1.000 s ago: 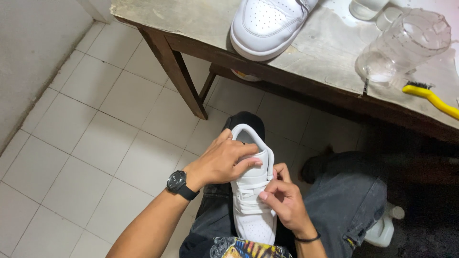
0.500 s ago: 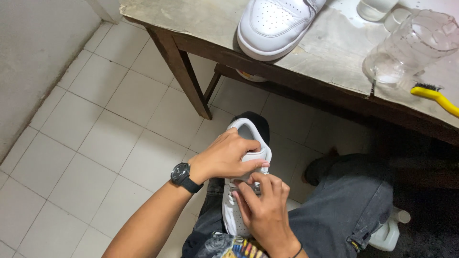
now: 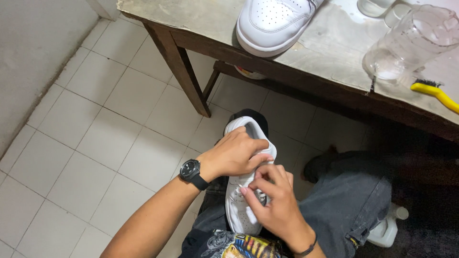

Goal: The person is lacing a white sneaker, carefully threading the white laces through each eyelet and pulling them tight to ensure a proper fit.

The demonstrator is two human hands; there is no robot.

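While the right hand [image 3: 275, 203] pinches a lace on the sneaker [image 3: 243, 191] lying on the lap, the left hand [image 3: 236, 155] grips its collar. Beyond it, a table [image 3: 201, 16] bears a second sneaker [image 3: 275, 21], a jug [image 3: 411, 45], a brush [image 3: 437, 93].

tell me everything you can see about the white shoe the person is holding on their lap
The white shoe is a low sneaker that looks like smooth leather or a similar material, with white laces and a dark lining at the opening. It rests lengthwise on the person's lap, over grey jeans, heel end pointing away towards the table. The left hand grips it across the collar, while the right hand pinches at the laces mid-shoe. Much of it is hidden by both hands.
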